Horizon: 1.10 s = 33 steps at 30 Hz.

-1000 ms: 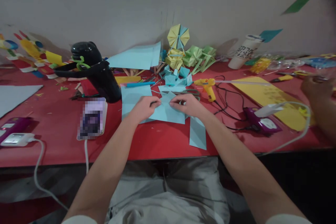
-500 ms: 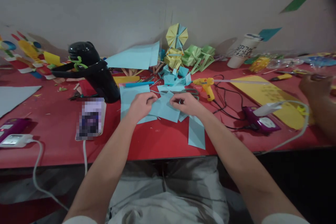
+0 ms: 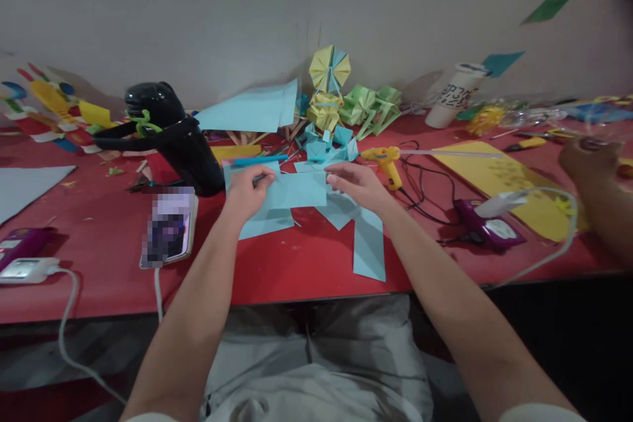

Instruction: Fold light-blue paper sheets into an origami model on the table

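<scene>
A light-blue paper strip [image 3: 299,190] is stretched level between my two hands, just above the table. My left hand [image 3: 248,190] has its fingers closed on the strip's left end. At the right end, my right hand [image 3: 360,186] pinches the paper between thumb and fingers. Beneath and around it lie more light-blue sheets, among them a loose sheet [image 3: 267,223] under the left side and a rectangular piece [image 3: 368,247] nearer the front edge. Small folded blue paper pieces [image 3: 329,143] are heaped just beyond my hands.
A yellow glue gun [image 3: 387,163] with a black cord lies right of my hands. A black tumbler [image 3: 190,158] and a phone [image 3: 169,227] are on the left. Yellow and green folded-paper shapes [image 3: 329,76] stand at the back. Another person's hand [image 3: 593,168] is at the far right.
My hands have moved apart and lifted the paper, which was lying on the other sheets at an angle. It is now held level between them.
</scene>
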Motion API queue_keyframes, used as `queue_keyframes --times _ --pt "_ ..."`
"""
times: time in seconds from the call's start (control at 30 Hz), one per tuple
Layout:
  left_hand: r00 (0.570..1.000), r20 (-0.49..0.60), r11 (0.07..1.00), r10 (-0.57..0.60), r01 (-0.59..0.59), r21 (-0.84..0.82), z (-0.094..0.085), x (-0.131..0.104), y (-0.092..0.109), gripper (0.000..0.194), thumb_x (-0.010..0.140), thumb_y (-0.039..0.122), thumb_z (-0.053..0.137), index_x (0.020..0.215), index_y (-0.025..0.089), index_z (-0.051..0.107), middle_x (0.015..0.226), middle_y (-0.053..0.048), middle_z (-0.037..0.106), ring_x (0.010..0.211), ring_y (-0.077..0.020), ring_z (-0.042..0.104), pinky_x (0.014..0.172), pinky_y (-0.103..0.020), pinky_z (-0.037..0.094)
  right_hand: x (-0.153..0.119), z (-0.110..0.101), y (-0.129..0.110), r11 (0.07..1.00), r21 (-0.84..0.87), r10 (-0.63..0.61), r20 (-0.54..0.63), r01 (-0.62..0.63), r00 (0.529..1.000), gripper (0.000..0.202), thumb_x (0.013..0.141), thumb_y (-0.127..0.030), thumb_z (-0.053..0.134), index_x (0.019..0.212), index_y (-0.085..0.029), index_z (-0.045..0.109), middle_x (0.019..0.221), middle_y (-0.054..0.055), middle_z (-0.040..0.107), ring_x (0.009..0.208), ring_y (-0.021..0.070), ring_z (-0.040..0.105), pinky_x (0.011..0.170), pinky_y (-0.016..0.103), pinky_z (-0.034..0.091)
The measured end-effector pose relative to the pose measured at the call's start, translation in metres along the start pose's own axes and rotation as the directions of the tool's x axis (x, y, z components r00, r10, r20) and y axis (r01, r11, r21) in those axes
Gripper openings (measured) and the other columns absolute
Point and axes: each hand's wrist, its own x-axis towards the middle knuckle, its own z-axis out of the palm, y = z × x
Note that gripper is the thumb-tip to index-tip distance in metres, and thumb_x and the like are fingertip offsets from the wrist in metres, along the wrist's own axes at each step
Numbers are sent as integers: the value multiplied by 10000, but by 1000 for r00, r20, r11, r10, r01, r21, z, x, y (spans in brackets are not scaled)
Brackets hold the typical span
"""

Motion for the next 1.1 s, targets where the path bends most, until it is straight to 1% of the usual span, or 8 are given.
queue_keyframes --times 0.13,0.23,0.3,0.4,0.57,0.73,0.93,1.1 --pt "996 76 998 51 -47 -47 5 -2 2 173 825 284 547 830 178 684 830 -38 707 748 -171 598 675 -286 449 -1 16 -5 999 -42 -16 16 17 1000 422 830 -529 582 615 -190 454 547 -44 385 512 86 388 500 240 312" --pt "985 97 989 145 -143 -24 9 -6 7 163 824 268 559 865 186 693 916 -47 716 880 -188 630 809 -312 469 -2 21 -5 994 -93 -51 39 54 998 438 861 -509 543 595 -194 396 549 -55 285 509 79 286 496 248 251" --pt "974 79 977 211 -211 -15 12 -8 12 165 828 243 553 894 195 696 973 -49 711 954 -190 630 901 -330 452 -3 23 -5 990 -111 -81 70 88 994 409 880 -482 526 614 -185 436 568 -47 304 525 81 282 510 249 256" --pt "965 101 971 241 -239 -32 15 -10 21 145 822 230 548 856 200 686 940 -43 715 932 -184 636 898 -327 460 -3 25 -6 982 -127 -127 81 136 989 357 891 -443 525 666 -167 544 594 -28 397 559 89 337 538 248 291" --pt "986 68 988 153 -151 -35 15 -9 21 106 763 215 570 760 192 673 847 -33 721 849 -185 647 825 -314 472 -3 26 -7 981 -128 -145 36 148 989 290 877 -408 556 817 -163 702 705 16 611 633 121 492 596 254 385" --pt "995 48 996 84 -84 -1 10 -7 13 98 728 220 574 721 190 667 795 -28 717 808 -177 635 786 -293 472 -4 21 -4 978 -163 -139 -50 129 989 283 854 -418 579 863 -194 753 833 43 712 731 177 596 657 293 458" --pt "999 24 997 30 -31 71 4 -4 3 89 706 249 582 693 194 651 755 -23 700 765 -178 616 745 -294 467 -3 14 -6 981 -163 -127 -102 109 987 306 831 -433 596 846 -169 751 741 30 672 645 144 543 592 265 423" --pt "999 -27 992 -19 22 124 -2 -1 -9 91 687 259 588 678 193 649 737 -32 691 730 -183 610 756 -321 469 -3 3 -10 984 -160 -105 -148 81 983 347 830 -473 582 765 -153 696 580 -12 478 541 95 380 510 241 324"
